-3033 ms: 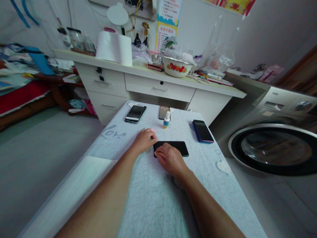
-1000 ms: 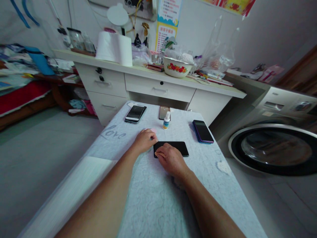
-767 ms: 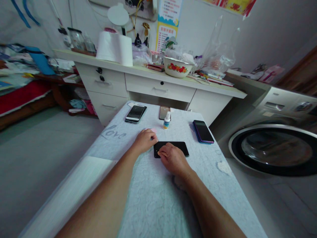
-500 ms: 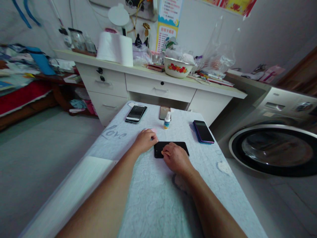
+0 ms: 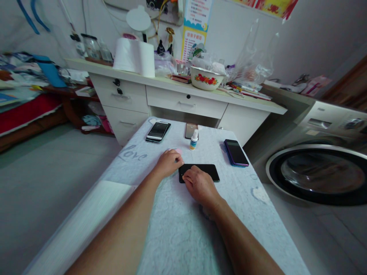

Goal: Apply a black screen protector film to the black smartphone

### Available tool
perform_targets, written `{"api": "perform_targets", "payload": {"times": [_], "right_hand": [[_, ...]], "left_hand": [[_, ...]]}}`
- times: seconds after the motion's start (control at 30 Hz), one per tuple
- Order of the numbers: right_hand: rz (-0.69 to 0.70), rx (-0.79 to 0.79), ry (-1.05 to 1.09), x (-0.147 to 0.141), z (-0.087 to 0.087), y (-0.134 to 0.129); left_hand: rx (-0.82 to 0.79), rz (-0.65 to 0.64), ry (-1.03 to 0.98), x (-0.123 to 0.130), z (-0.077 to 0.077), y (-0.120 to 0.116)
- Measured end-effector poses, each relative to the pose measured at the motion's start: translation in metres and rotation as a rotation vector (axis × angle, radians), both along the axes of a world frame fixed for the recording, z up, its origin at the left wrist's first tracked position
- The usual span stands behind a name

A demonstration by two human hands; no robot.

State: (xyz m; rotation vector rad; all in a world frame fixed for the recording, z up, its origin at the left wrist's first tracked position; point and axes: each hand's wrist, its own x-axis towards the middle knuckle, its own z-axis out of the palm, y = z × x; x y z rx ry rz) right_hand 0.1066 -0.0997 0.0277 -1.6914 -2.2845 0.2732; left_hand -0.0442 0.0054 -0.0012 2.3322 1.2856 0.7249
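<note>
A black smartphone [image 5: 210, 172] lies flat and crosswise on the cloth-covered table. At its left end, the curled fingers of my left hand [image 5: 169, 163] hold the phone's upper corner. My right hand [image 5: 199, 184] rests over the phone's left half, fingertips pinched together against the dark surface. Whatever they may pinch is too small or hidden to make out. Just behind my left hand shows a small pink piece [image 5: 179, 151], partly covered. Beyond the phone stands a small spray bottle [image 5: 194, 140] with a white cap and a blue and yellow label.
Stacked phones [image 5: 157, 131] lie at the far left of the table [image 5: 177, 229], more phones [image 5: 236, 152] at the right. Another phone [image 5: 189, 130] is behind the bottle. A white desk [image 5: 169, 95] carries a flowered bowl [image 5: 205, 79]; a washing machine [image 5: 321, 152] stands right.
My right hand has slid a little to the left across the phone, toward its left end. My left hand and the phone stay in place.
</note>
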Motion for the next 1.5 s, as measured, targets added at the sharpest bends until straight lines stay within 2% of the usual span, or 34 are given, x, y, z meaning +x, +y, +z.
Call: {"api": "perform_targets", "payload": {"times": [0.33, 0.9, 1.07, 1.27, 1.5], "right_hand": [[0.027, -0.025, -0.013, -0.006, 0.002, -0.001], [-0.033, -0.086, -0.031, 0.022, 0.014, 0.001], [-0.041, -0.066, -0.037, 0.015, 0.01, -0.001], [0.025, -0.001, -0.054, -0.003, 0.003, -0.003], [0.031, 0.006, -0.022, -0.008, 0.004, -0.005]], "left_hand": [[-0.004, 0.0, -0.007, -0.001, -0.001, 0.001], [-0.001, -0.001, -0.02, -0.001, -0.002, 0.002], [0.0, -0.004, -0.017, -0.001, -0.003, 0.002], [0.01, 0.003, -0.009, 0.0, -0.004, 0.003], [0.017, 0.007, -0.012, 0.0, -0.002, 0.003]]}}
